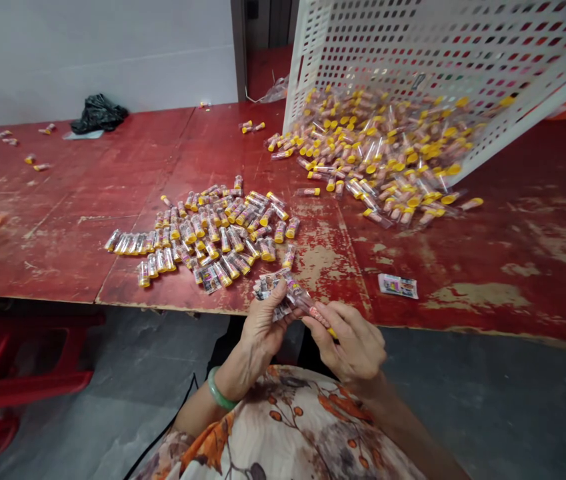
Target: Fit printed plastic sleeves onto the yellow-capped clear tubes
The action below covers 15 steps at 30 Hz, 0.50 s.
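Note:
My left hand point(265, 323) is closed on several printed wrappers point(269, 285), its thumb pressed on top of them. My right hand point(350, 340) pinches a clear tube with a yellow cap point(321, 317), whose far end meets the wrappers at my left fingers. Both hands are over the table's front edge. Just beyond them, a pile of wrapped tubes with yellow ends point(213, 233) lies on the red table point(143, 167). Off to the right of my hands, a single flat wrapper packet point(397, 286) lies by itself.
A white perforated basket point(299, 73) lies tipped at the back right, with unwrapped tubes point(373, 147) spilling from it. A black plastic bag point(99, 113) and a few loose pieces are at the back left. Red stools point(27, 393) stand on the floor at left.

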Tool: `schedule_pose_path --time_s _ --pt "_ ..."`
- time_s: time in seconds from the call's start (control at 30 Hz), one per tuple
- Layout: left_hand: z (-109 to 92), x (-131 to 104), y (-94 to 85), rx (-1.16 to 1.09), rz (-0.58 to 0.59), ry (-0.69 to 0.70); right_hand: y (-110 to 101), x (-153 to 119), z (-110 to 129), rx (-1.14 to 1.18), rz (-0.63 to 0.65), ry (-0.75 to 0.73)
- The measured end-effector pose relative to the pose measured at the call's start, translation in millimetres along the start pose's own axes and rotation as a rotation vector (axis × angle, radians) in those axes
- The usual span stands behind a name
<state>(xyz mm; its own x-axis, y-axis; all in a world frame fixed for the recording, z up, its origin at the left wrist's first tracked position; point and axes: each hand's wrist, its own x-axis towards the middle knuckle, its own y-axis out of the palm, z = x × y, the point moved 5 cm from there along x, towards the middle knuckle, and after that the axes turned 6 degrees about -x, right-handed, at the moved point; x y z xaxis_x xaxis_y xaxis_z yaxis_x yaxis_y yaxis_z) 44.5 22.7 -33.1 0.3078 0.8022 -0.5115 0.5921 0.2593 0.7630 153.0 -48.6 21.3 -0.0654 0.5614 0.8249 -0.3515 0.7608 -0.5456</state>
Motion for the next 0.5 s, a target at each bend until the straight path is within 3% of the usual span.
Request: schedule_pose_path --time_s 0.23,0.5 --pt "1.0 6.6 -6.4 0.019 -0.001 0.044 1.3 3.3 6.0 -0.016 -0.003 -0.027" --pt "-5.9 -1.3 1.1 0.104 0.015 0.220 11.8 0.9 9.7 -0.031 -0.044 0.007"
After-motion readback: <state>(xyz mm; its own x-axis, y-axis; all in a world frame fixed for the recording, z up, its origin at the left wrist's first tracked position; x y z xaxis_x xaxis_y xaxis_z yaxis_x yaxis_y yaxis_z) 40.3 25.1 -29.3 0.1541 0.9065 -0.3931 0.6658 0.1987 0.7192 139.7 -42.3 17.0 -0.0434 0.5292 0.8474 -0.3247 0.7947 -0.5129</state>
